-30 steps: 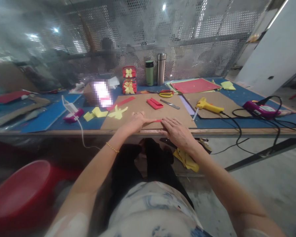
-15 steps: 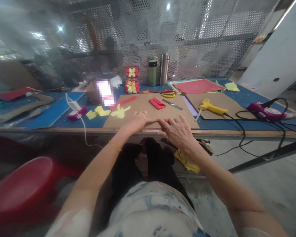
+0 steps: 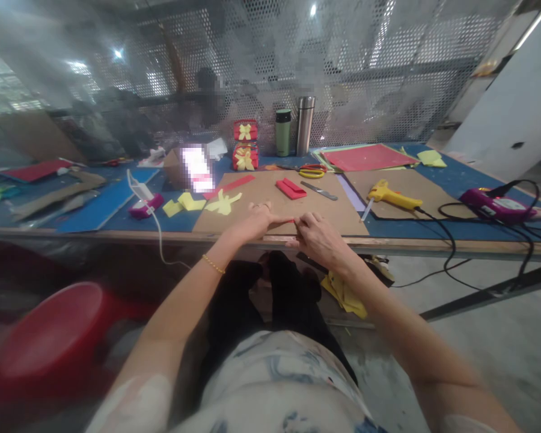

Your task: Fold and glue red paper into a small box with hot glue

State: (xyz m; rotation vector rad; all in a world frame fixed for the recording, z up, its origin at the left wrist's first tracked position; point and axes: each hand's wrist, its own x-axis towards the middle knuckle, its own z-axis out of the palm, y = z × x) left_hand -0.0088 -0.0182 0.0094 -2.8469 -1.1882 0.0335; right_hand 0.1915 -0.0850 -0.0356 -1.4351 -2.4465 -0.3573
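Close to the table's front edge, both hands meet over a small piece of red paper (image 3: 291, 221), mostly hidden by the fingers. My left hand (image 3: 255, 224) rests on the brown cardboard sheet (image 3: 261, 192), one digit stretched right and pressing the red paper's edge. Opposite it, my right hand (image 3: 320, 239) has curled fingers closed on the same paper. Just beyond lie a folded red paper piece (image 3: 291, 189) and a knife with a metal blade (image 3: 319, 190). A yellow paper bow shape (image 3: 224, 202) and a red strip (image 3: 232, 186) lie on the cardboard's left side.
A yellow glue gun (image 3: 394, 196) with a black cord lies right, near a purple power strip (image 3: 496, 204). At the back stand red boxes with yellow bows (image 3: 245, 157), a green bottle (image 3: 282, 133), a steel flask (image 3: 305, 127) and scissors (image 3: 312, 172). A lit phone (image 3: 196, 168) leans left.
My right hand's fingers have gone from spread flat over the red paper to curled in on it. My left hand stays in nearly the same place. The view has shifted slightly.
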